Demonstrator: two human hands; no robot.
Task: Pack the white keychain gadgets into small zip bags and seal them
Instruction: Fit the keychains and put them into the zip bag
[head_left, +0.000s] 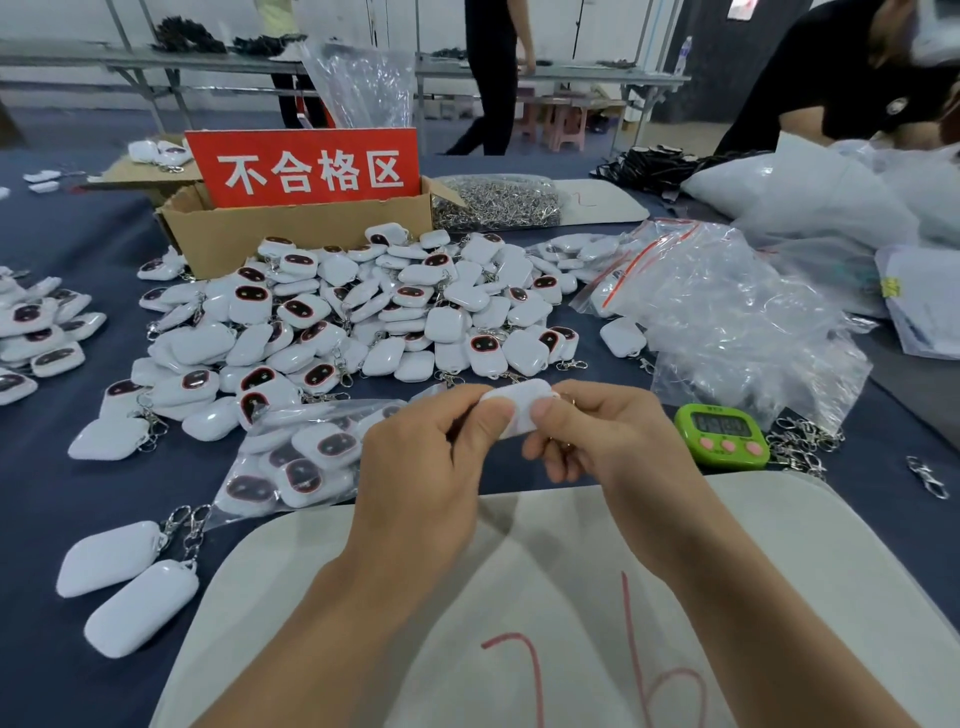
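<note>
The fingers (491, 423) of both hands are pinching one white keychain gadget (519, 402) between them, the left hand (431, 457) gripping its left end with thumb on top and the right hand (597, 431) gripping its right end the same way, so the gadget is hanging in the air just above the desk (52, 493). Whether a small bag is already wrapping it is too hard to tell. Below the wrists a pale mat (779, 545) with red marks is lying on the desk's dark blue cover. Just left of the left hand a clear bag of gadgets (301, 457) is resting flat, and nearer the front edge two loose gadgets (109, 558) with metal clasps are lying side by side. Just right of the right hand a green timer (722, 436) is sitting beside some loose clasps (800, 447). Beyond the hands a big heap of gadgets (374, 312) is spreading across the desk, with a heap of clear zip bags (727, 322) to its right. Behind the heap a cardboard box (291, 234) is carrying a red sign (306, 166), and a bag of metal clasps (498, 202) is lying beside it. Other people are standing and bending at the far side.
</note>
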